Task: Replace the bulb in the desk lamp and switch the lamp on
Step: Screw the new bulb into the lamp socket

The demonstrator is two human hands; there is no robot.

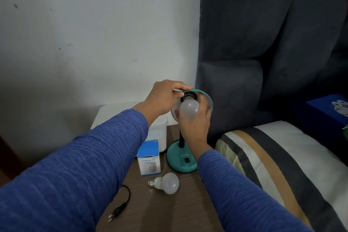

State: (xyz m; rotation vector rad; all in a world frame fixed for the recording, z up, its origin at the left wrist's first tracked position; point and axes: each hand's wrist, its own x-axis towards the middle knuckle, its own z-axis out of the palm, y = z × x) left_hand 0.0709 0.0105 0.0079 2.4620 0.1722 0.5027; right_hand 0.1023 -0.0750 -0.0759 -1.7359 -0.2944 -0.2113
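at frame centre we are gripping the bulb (189, 109) in our right hand (195, 125), fingers clamped round it, at the socket. our left hand (163, 98) is pinching the lamp shade (208, 98) rim. next, probably more careful twisting.

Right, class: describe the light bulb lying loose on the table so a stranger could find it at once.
Start at the teal lamp base on the brown table. Just in front of it, beside the blue and white humidifier box, lies the loose bulb. Unlike the bulb at the lamp's shade, no hand touches it and its metal screw cap shows.
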